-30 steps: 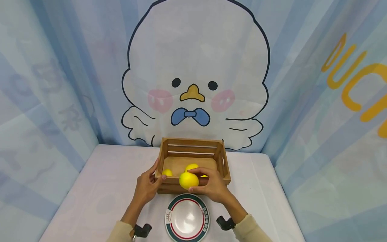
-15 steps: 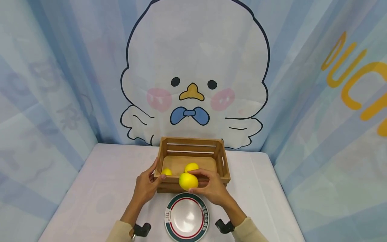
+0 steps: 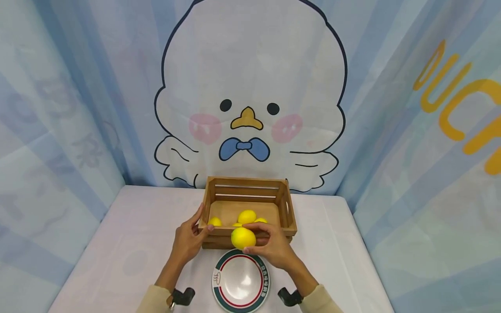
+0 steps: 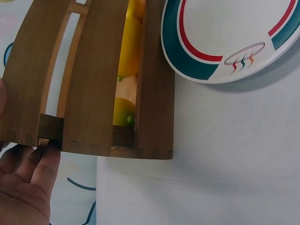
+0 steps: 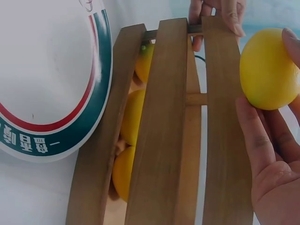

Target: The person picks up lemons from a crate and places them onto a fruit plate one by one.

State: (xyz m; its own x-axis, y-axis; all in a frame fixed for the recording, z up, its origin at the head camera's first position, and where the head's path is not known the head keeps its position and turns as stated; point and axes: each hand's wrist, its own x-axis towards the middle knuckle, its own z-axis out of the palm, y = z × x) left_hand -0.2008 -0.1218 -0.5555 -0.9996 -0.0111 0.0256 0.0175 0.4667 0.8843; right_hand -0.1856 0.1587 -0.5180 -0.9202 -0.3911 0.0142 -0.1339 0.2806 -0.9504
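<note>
Held lemon (image 3: 243, 238): just in front of the wooden crate (image 3: 220, 242)
Right hand (image 3: 275, 246): thumb and fingers pinch that lemon
Left hand (image 3: 188, 239): thumb and fingers grip the crate's left end
Other lemons (image 3: 247, 216): inside the crate
Plate (image 3: 240, 280): on the white table (image 3: 325, 248), near the crate

In the head view, a curtained booth (image 3: 51, 182), arranged like a recording set, is shown. A white-covered table (image 3: 332, 261) at six o'clock is closed in by pale blue striped curtains (image 3: 422, 208) at nine, twelve and three. A cartoon bird (image 3: 254, 61) is printed at twelve, orange lettering (image 3: 445, 120) past two; black wrist-worn devices (image 3: 289, 298) are seen near five and seven.
</note>
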